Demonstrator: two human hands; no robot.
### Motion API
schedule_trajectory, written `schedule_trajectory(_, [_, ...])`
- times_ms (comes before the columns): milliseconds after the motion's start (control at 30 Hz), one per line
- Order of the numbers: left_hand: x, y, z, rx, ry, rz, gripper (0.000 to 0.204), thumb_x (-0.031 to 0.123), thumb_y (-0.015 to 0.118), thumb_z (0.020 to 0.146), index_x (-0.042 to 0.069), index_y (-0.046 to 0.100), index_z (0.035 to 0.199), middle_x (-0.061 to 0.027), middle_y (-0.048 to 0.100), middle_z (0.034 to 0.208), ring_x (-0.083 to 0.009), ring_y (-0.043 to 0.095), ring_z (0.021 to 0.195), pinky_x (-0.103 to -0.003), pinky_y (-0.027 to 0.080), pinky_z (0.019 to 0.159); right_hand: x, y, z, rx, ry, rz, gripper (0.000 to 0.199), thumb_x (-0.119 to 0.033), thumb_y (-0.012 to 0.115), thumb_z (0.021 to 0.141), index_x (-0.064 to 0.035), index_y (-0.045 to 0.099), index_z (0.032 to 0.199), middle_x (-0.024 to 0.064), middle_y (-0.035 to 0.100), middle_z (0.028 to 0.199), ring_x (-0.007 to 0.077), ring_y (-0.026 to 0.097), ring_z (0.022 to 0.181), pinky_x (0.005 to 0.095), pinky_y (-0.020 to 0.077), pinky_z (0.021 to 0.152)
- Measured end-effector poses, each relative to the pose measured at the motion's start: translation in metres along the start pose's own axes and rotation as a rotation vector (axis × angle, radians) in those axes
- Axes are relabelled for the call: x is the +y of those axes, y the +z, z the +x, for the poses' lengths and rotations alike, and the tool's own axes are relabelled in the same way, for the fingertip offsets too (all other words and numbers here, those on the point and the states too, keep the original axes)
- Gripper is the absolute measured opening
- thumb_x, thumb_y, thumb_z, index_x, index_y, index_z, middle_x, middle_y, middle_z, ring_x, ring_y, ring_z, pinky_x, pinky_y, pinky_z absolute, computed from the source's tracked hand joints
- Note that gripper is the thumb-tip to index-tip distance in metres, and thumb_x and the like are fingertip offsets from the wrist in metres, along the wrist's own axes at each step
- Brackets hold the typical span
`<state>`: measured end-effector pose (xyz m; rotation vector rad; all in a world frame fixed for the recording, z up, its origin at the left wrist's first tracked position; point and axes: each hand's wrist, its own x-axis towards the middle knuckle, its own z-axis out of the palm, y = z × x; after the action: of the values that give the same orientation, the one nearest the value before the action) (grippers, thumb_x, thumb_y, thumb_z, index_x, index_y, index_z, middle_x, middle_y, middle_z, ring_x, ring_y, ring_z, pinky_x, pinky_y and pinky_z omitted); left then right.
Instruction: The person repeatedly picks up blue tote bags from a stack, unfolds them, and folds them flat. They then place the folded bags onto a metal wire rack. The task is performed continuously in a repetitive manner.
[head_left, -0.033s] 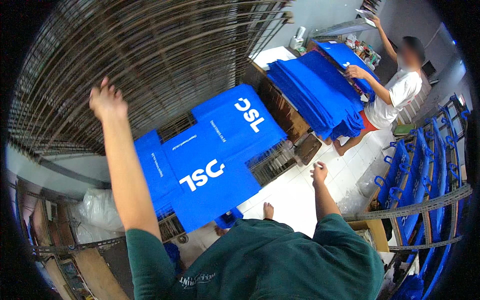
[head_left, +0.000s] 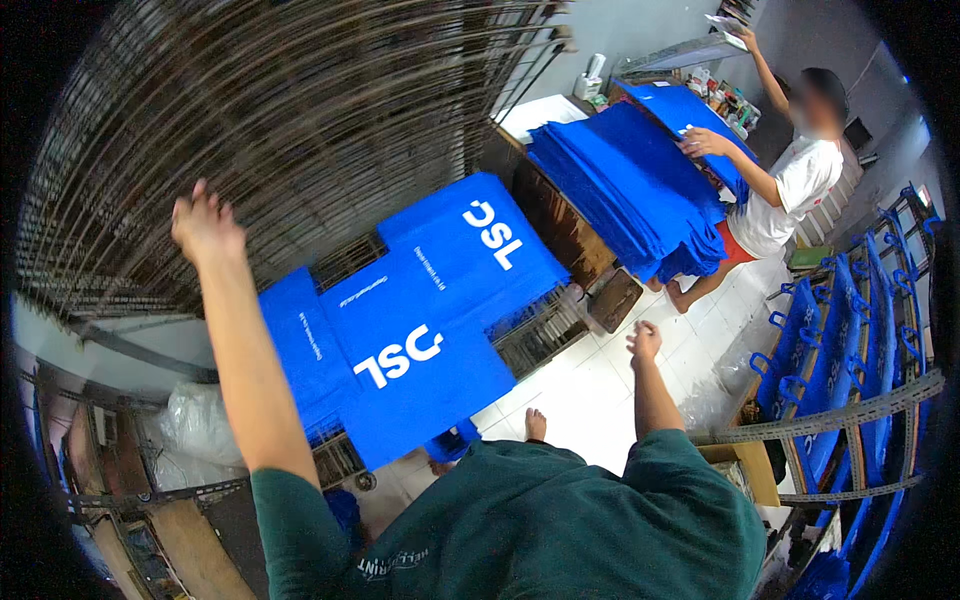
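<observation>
My left hand (head_left: 208, 230) is raised in front of the wire drying rack (head_left: 330, 110), fingers apart; whether it touches the wires I cannot tell. Below and right of it, a blue fabric sheet (head_left: 400, 310) with white printing and notched corners lies flat on a rack shelf. A second printed blue piece (head_left: 290, 325) lies at its left. My right hand (head_left: 645, 342) hangs over the white floor, right of the sheet, its fingers loosely bent and apart. Nothing shows in either hand.
A co-worker (head_left: 805, 180) in white stands beside a tall stack of blue fabric (head_left: 635, 180). Blue printed pieces with handles (head_left: 830, 330) hang on a metal frame at the right. Clear plastic (head_left: 200, 420) lies at the left, a brown stool (head_left: 614, 300) near the stack.
My left hand is slightly lower and farther left. My right hand is slightly farther right in the picture. The co-worker's hand over the stack has shifted a little left.
</observation>
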<state>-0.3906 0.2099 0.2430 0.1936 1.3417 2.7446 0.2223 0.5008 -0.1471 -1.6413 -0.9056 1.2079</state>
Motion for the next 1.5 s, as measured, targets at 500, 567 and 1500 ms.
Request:
schedule_trajectory(500, [-0.137, -0.237, -0.287, 0.559, -0.372, 0.041, 0.035, 0.040, 0.033, 0.092, 0.012, 0.045, 0.075, -0.0037, 0.050, 0.066, -0.0176, 0.049, 0.058, -0.033, 0.046, 0.059, -0.157, -0.047, 0.322, 0.313, 0.300, 0.431, 0.053, -0.024, 0.074, 0.069, -0.0045, 0.043, 0.109, 0.0181, 0.050, 0.106, 0.0347, 0.055, 0.090, 0.0481, 0.0468, 0.072])
schedule_trajectory(567, [-0.183, -0.236, -0.317, 0.727, -0.438, 0.085, 0.047, 0.047, 0.037, 0.087, 0.006, 0.049, 0.107, -0.0094, 0.057, 0.088, -0.0171, 0.052, 0.063, -0.031, 0.049, 0.061, -0.152, -0.045, 0.335, 0.391, 0.132, 0.387, 0.035, -0.005, 0.071, 0.066, 0.0010, 0.047, 0.090, 0.0159, 0.056, 0.084, 0.0257, 0.057, 0.060, 0.0373, 0.0501, 0.052])
schedule_trajectory(1500, [-0.298, 0.032, -0.371, -0.386, -0.874, 0.545, 0.056, 0.046, 0.060, 0.078, 0.013, 0.049, 0.121, -0.0103, 0.049, 0.123, -0.0255, 0.047, 0.109, -0.041, 0.039, 0.088, -0.235, 0.011, 0.130, -0.593, -0.059, 0.629, 0.013, -0.017, 0.047, 0.082, -0.0049, 0.049, 0.079, 0.0137, 0.057, 0.100, 0.0351, 0.056, 0.101, 0.0423, 0.0502, 0.075])
